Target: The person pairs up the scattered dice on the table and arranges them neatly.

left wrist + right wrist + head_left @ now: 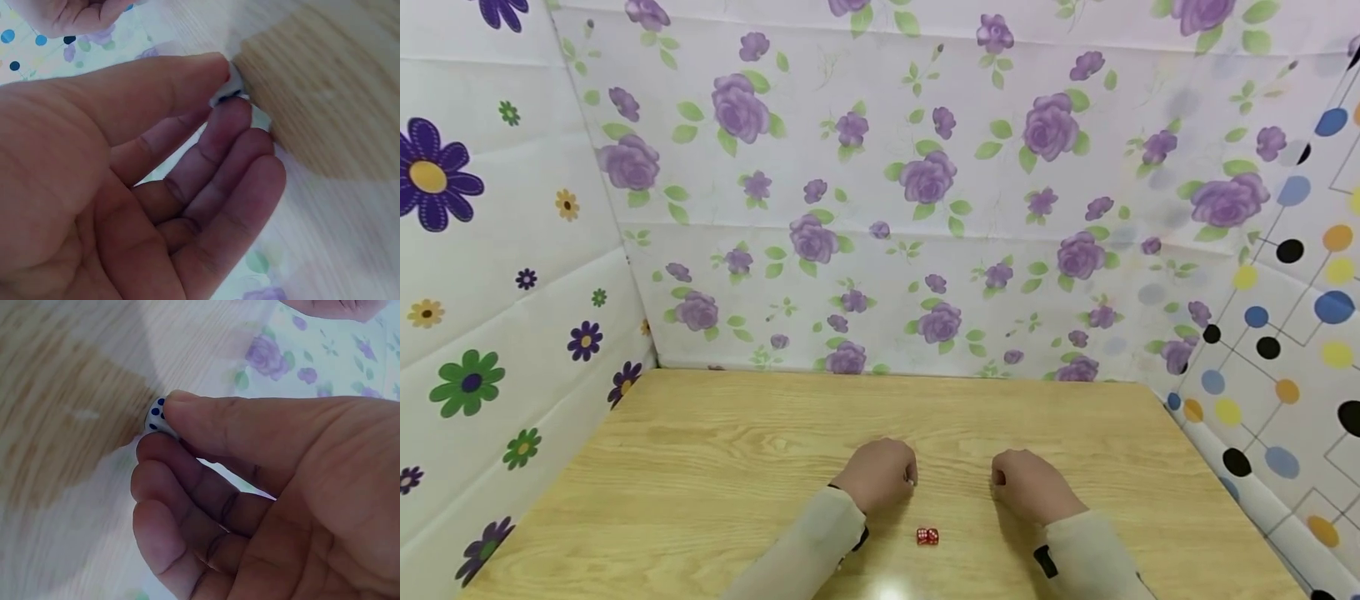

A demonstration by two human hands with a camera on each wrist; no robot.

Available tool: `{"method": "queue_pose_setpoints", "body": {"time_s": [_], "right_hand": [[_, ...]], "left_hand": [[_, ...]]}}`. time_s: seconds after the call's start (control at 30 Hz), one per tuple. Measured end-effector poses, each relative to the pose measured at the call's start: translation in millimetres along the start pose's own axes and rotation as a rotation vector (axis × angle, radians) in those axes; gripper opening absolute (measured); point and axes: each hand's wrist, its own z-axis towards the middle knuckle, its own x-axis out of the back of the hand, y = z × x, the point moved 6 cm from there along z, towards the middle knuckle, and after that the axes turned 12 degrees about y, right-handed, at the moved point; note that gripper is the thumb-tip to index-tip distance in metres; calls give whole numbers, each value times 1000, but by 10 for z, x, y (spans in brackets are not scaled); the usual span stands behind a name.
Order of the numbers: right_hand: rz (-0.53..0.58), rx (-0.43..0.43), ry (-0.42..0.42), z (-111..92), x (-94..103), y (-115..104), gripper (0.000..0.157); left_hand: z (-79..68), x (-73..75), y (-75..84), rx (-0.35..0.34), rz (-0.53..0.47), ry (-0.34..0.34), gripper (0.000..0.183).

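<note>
Two red dice (927,536) with white pips lie side by side on the wooden table (737,467), nearer the front than both hands. My left hand (880,475) is low over the table, left of centre. Its thumb and fingertips pinch a white die (232,87) with dark blue marks, seen in the left wrist view. Another white piece (260,119) shows just past the fingertips, mostly hidden. To the right, my right hand (1036,486) pinches a white die (156,417) with blue pips between thumb and fingers, close to the tabletop. The head view hides the white dice behind the hands.
A purple-rose sheet (880,275) hangs along the table's back edge. On the left stands a daisy-print sheet (535,275), and on the right one with coloured dots (1300,358). Both sleeves (820,533) come in from the front.
</note>
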Motion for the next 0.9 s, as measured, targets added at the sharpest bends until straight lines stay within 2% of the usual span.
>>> {"method": "queue_pose_setpoints", "body": {"time_s": [0.2,0.43,0.63,0.8,0.9], "right_hand": [[-6,-3,11,10,-48,-69,36],[-11,-7,3,26,-59,-128,33],[-15,-27,-2,58,-68,-101,27],[-39,-24,4,99,-92,-94,25],[-56,-12,18,134,-91,-101,21]], "left_hand": [[3,-35,58,-13,69,-5,23],[27,-86,147,-51,131,1,19],[44,-85,135,-45,64,-11,22],[73,-62,27,36,-24,-66,16],[103,-41,-33,64,-29,-63,17]]}}
